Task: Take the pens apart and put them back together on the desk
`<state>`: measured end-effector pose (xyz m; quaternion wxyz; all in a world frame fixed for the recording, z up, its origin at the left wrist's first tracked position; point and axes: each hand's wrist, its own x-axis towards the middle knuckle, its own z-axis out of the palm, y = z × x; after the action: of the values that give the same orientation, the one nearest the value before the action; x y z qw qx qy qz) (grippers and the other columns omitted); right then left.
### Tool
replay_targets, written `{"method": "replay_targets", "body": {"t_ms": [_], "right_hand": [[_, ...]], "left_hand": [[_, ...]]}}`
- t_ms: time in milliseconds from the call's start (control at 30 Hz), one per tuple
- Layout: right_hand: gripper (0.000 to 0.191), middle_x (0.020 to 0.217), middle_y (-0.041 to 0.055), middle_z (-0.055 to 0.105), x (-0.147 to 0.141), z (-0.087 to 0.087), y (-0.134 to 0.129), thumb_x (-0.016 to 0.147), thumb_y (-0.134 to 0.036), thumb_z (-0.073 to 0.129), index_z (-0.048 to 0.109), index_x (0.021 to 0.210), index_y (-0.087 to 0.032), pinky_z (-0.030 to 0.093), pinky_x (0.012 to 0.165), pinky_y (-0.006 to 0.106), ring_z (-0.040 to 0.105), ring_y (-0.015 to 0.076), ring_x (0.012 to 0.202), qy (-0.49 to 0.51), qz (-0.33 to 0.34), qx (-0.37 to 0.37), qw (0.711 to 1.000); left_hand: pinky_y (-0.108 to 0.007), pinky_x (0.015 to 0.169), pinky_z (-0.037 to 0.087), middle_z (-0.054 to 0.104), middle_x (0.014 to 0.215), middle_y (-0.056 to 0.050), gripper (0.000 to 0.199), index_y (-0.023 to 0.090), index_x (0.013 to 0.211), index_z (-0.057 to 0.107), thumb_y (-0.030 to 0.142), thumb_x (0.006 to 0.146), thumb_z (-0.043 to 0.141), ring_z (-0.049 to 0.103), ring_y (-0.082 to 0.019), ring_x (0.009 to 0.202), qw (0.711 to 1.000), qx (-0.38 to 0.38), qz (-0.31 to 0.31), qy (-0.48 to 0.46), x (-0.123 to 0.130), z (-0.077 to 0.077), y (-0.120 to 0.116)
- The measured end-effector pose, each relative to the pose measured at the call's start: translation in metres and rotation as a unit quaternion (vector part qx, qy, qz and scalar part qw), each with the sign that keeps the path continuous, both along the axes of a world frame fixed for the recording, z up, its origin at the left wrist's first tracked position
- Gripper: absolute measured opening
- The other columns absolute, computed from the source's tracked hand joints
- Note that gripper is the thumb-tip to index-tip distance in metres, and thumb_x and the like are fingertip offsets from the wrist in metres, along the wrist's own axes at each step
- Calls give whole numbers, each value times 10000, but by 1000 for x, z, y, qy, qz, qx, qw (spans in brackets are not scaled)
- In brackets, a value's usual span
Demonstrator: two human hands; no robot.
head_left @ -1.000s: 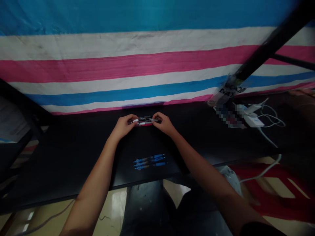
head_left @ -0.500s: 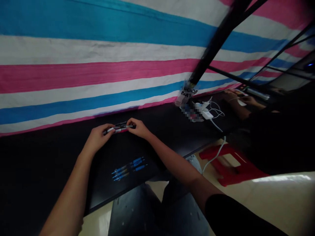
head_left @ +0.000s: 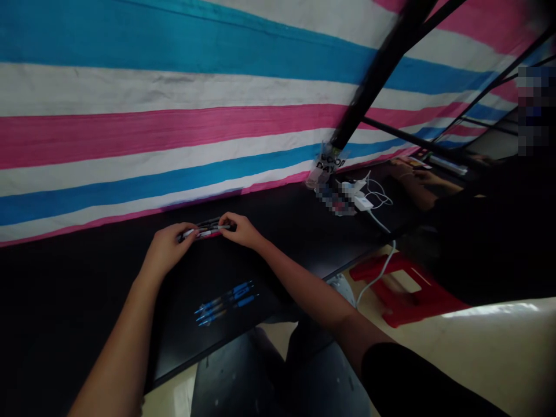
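Observation:
Several dark, white and pink pens (head_left: pixel 209 227) lie side by side near the back of the black table (head_left: pixel 278 226). My left hand (head_left: pixel 172 243) has its fingers closed on their left ends. At their right ends, my right hand (head_left: pixel 238 227) grips them between thumb and fingers. Nearer the front edge, several blue pens (head_left: pixel 226 302) rest in a loose row, touched by neither hand.
A plastic bag (head_left: pixel 325 165) stands by a black pole (head_left: pixel 369 87). Beside it is a white power strip (head_left: pixel 361 200) with cables, one hanging over the table edge. Another person's hands (head_left: pixel 410 174) are at the right, above a red stool (head_left: pixel 391 295).
The view has shifted slightly. Both hands stay on the ends of the dark and pink pens, with little movement. The blue pens lie as before.

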<state>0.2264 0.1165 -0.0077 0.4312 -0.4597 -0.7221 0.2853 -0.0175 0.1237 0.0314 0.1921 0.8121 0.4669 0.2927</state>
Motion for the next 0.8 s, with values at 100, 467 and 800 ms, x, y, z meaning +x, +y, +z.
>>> {"method": "replay_targets", "body": {"t_ms": [100, 467, 800], "right_hand": [[95, 901, 21, 670, 1, -1, 0, 828, -274, 623, 633, 902, -216, 450, 773, 298, 597, 176, 812, 7, 3, 16, 1000], [77, 883, 22, 681, 1, -3, -5, 822, -248, 628, 643, 890, -216, 447, 760, 311, 602, 187, 794, 22, -8, 34, 999], [105, 877, 26, 671, 2, -10, -4, 817, -257, 635, 649, 911, -211, 461, 784, 322, 613, 197, 821, 6, -18, 36, 999]], "left_hand": [[-348, 875, 526, 773, 1084, -82, 327, 223, 1089, 752, 440, 904, 592, 711, -279, 1001, 1000, 13, 8, -14, -1, -2, 1], [-357, 875, 533, 771, 1040, -75, 243, 202, 1090, 741, 308, 907, 622, 710, -233, 956, 996, -32, -8, -82, -1, -3, -6], [-311, 864, 522, 778, 1034, -52, 191, 192, 1046, 748, 241, 875, 678, 711, -218, 967, 996, -38, -18, -85, -3, -6, -8]]}}
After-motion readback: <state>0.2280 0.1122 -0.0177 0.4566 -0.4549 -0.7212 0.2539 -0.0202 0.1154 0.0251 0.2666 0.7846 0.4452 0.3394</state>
